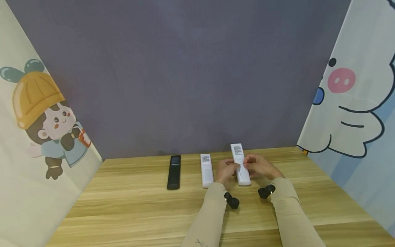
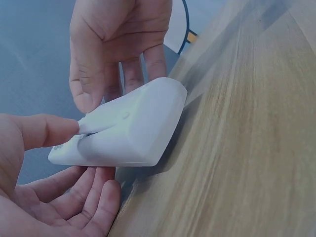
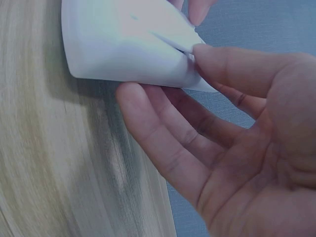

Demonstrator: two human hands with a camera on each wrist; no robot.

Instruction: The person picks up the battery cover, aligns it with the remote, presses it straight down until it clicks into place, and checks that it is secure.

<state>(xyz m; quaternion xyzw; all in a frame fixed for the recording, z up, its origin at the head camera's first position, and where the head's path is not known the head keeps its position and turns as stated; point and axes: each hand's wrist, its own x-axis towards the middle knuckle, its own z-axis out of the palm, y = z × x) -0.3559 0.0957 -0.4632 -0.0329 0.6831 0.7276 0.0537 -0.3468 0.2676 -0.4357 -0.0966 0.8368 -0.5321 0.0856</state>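
Both hands hold a white remote control [image 1: 244, 177] with its printed back facing up. Its battery cover [image 2: 111, 118] stands slightly lifted along one side, and a dark slit shows beneath it. My left hand [image 1: 226, 169] grips the left side, thumb tip at that slit and fingers curled underneath. From the right, my right hand [image 1: 261, 166] grips the remote with its thumb at the cover's edge and its fingers beneath the body. In the right wrist view the same slit runs up to the right thumb [image 3: 212, 59]. The battery compartment's inside is hidden.
A second white remote [image 1: 207, 175] lies label up just left of my left hand. Farther left is a black remote [image 1: 174, 175]. The wooden table [image 1: 129, 206] ends at a grey back panel [image 1: 185, 85], with cartoon-printed panels on both sides.
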